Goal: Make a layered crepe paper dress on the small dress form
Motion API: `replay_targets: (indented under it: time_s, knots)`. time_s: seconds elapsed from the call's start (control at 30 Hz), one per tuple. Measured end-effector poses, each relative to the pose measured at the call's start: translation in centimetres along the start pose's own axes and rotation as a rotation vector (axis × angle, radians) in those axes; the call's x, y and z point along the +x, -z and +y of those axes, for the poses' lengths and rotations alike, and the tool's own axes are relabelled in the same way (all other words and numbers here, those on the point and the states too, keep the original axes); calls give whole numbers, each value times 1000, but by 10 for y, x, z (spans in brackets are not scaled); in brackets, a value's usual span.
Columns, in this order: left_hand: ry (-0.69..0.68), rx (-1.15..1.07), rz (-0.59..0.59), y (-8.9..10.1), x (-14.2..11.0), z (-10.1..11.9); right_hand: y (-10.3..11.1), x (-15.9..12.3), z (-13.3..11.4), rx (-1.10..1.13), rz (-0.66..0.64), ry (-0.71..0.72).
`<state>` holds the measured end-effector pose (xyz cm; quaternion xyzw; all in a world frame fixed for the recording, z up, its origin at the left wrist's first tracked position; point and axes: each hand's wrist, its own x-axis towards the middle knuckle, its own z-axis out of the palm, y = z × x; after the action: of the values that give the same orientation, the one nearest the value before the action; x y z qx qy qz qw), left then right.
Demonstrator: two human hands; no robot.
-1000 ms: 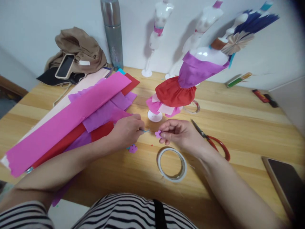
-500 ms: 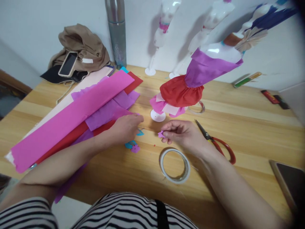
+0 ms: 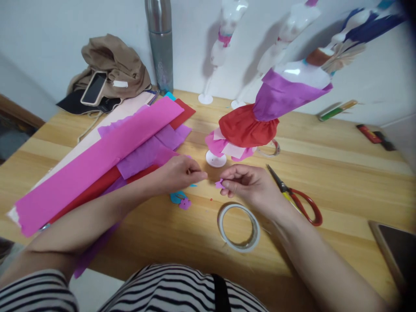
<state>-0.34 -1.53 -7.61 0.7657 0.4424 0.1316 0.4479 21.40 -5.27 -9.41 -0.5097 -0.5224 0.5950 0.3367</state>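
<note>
Between the thumb and fingers of my right hand [image 3: 248,184] is a small purple paper flower [image 3: 219,184]. My left hand [image 3: 183,173] is closed in a pinch just left of it; whatever its fingertips hold, if anything, is too small to make out. Below my left hand lie another purple paper flower [image 3: 185,203] and blue paper pieces [image 3: 176,197]. A roll of tape [image 3: 238,247] lies flat below my right hand. Behind the hands a white mannequin figure wears a purple top [image 3: 286,95] and a gathered red skirt [image 3: 245,125] with pink layers underneath.
Scissors with red handles [image 3: 305,203] lie right of my right hand. Coloured paper sheets [image 3: 97,164] are stacked at left. A steel bottle [image 3: 161,56], a brown cloth bag [image 3: 113,65] and a phone [image 3: 93,88] stand or lie behind. A dark device [image 3: 396,247] is at the right edge.
My left hand has moved right, closer to the purple flower in my right hand. My right hand has stayed almost in place, still pinching the flower.
</note>
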Motion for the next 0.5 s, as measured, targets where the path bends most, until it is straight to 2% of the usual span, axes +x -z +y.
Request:
replay_targets:
  time_s: [0.07, 0.13, 0.27, 0.5]
  knots:
    - [25, -201, -13, -7, 0, 4, -4, -2, -3, -5, -1, -3]
    - [71, -347, 22, -16, -1, 6, -8, -4, -6, -5, -18, -16]
    - [145, -512, 76, -29, -3, 8, -10, -6, -12, 16, -44, -34]
    - [211, -775, 41, -24, -4, 10, -2, -5, -13, 194, -100, -94]
